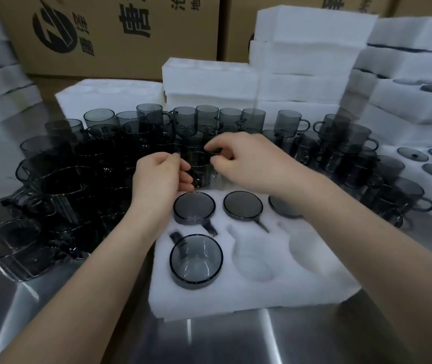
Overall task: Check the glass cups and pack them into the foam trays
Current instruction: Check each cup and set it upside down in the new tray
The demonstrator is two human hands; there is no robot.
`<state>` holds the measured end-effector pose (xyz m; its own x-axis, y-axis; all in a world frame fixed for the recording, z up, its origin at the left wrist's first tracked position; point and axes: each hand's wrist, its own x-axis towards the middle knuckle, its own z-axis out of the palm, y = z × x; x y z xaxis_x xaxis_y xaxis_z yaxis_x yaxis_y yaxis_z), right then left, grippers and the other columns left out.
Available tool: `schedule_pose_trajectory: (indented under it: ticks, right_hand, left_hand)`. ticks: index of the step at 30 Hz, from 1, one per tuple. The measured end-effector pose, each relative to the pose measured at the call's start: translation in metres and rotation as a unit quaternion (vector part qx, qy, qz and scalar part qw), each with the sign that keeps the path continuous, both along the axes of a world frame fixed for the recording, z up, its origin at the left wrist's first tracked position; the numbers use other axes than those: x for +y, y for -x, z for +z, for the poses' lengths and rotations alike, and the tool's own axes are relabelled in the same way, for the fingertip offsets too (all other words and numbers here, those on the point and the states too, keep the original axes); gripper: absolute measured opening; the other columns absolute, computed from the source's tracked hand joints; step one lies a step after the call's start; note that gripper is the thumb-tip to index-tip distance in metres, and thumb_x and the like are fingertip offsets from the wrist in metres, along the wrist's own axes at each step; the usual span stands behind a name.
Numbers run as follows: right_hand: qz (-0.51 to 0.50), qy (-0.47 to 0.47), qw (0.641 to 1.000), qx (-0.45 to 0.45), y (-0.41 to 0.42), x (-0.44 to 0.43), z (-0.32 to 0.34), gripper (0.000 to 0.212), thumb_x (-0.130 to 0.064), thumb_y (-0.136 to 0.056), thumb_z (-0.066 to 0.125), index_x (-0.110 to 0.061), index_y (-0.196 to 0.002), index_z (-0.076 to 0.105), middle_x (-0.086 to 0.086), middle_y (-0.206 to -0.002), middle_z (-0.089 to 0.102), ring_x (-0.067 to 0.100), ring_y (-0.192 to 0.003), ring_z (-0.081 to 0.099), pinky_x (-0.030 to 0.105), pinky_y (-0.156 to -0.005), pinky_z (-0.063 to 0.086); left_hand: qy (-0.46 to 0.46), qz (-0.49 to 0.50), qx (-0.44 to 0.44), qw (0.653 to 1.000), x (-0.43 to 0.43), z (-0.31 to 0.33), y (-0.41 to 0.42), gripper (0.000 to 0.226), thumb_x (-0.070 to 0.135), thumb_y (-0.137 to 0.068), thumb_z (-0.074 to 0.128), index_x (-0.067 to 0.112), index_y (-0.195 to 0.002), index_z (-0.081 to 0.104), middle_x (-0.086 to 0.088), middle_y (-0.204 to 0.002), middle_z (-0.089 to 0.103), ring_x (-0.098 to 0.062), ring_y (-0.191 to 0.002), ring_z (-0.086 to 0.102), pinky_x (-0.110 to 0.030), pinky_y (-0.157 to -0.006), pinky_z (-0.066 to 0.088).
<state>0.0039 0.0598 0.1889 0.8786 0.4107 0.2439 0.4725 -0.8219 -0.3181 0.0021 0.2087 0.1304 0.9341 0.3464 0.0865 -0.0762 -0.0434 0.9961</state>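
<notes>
The steel table (222, 342) under both forearms is hard and slick, so a cup that slips from the fingers would likely chip or skate away. Beyond the hands and to either side of them stand the loose glass cups (78, 166), crowded together and stacked in places. A wrist swinging outward could tip one and set off its neighbours.

Beneath the wrists lies the foam tray (262, 298). Three cups sit in the row nearer the hands, the third partly hidden by the right forearm. One seated cup (196, 261) is in the row nearer the body, and two empty pockets (254, 261) lie beside the right forearm.

The held cup (199, 166) sits between the hands, just past the tray's far edge. The left hand (159, 177) curls round its side. The right hand (246, 164) pinches near its top, though I cannot tell whether on the rim or the handle. If the cup goes down with its handle out of line with a pocket's slot, it could jam or strain the handle.
</notes>
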Motion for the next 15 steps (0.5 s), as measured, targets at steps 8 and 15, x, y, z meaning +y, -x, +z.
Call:
schedule_pose_trajectory:
  ticks: [8, 15]
  right_hand:
    - [0.009, 0.089, 0.994, 0.059, -0.068, 0.005, -0.033, 0.019, -0.020, -0.092, 0.061, -0.022, -0.110, 0.067, 0.001, -0.109, 0.066, 0.022, -0.106, 0.059, 0.028, -0.087, 0.045]
    - [-0.003, -0.004, 1.000, 0.007, -0.052, -0.016, -0.023, 0.010, -0.024, -0.089, 0.067, -0.026, -0.081, 0.062, -0.009, -0.086, 0.060, 0.016, -0.093, 0.060, 0.028, -0.080, 0.044]
  left_hand:
    - [-0.121, 0.042, 0.000, 0.992, -0.001, -0.002, 0.000, 0.025, 0.011, -0.089, 0.046, 0.021, -0.077, 0.064, 0.003, -0.063, 0.063, -0.012, -0.054, 0.062, -0.036, -0.069, 0.056]
    - [-0.262, 0.024, -0.047, 0.964, -0.008, 0.001, 0.008, 0.007, 0.028, -0.084, 0.058, 0.029, -0.090, 0.060, 0.010, -0.075, 0.065, -0.012, -0.075, 0.063, -0.032, -0.071, 0.051]
